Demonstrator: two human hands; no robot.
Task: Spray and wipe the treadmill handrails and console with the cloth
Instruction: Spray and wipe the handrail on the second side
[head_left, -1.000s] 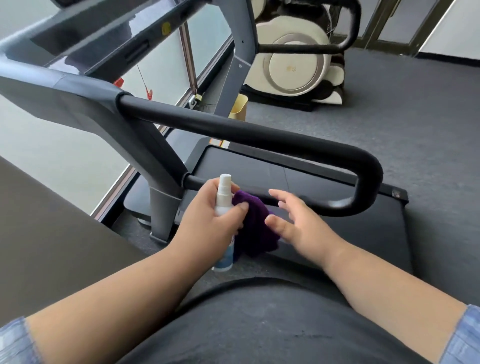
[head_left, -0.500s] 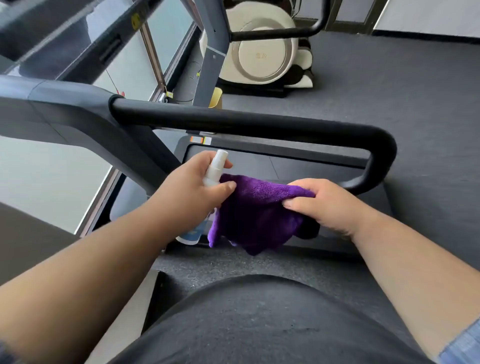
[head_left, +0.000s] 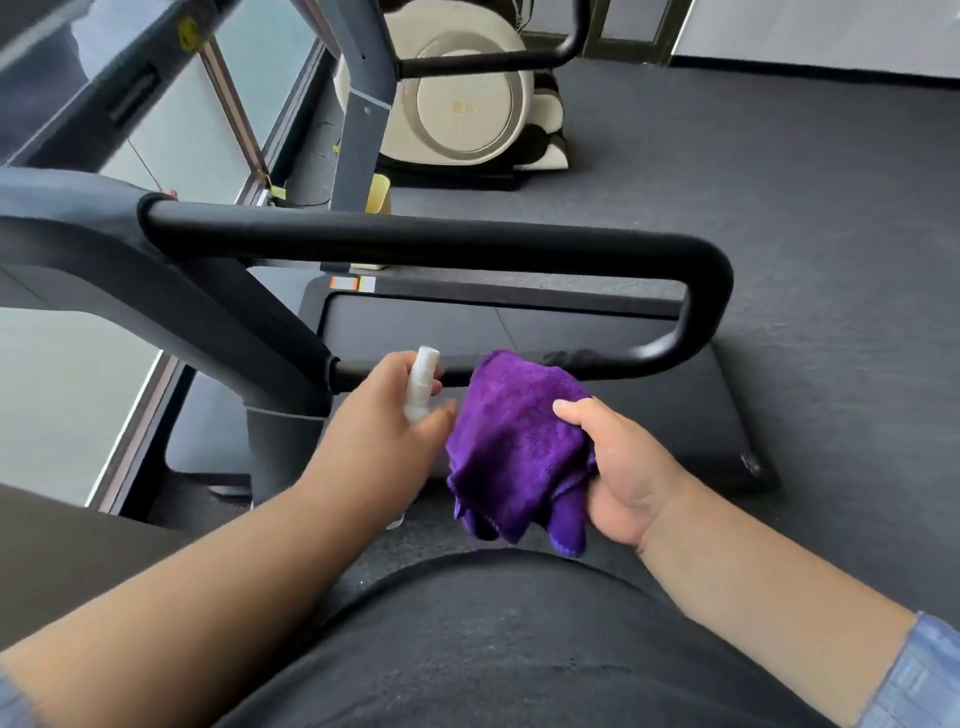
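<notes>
Head view: left hand (head_left: 387, 415) grips spray bottle (head_left: 422, 383) just before lower handrail (head_left: 597, 361); right hand (head_left: 621, 467) clutches purple cloth (head_left: 514, 441), its top edge at same rail. Risks: loose cloth corners dangle, bunched wad misses rail underside; nozzle direction unclear, spray may hit cloth or belt instead.

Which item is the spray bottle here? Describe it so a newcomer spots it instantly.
Start at the black looped treadmill handrail across the middle of the view and drop to its lower bar. In front of that bar, the left hand grips the small white translucent plastic spray bottle, nozzle up. It is the only pale, hard item there; beside it, the right hand holds a soft purple cloth.
</notes>
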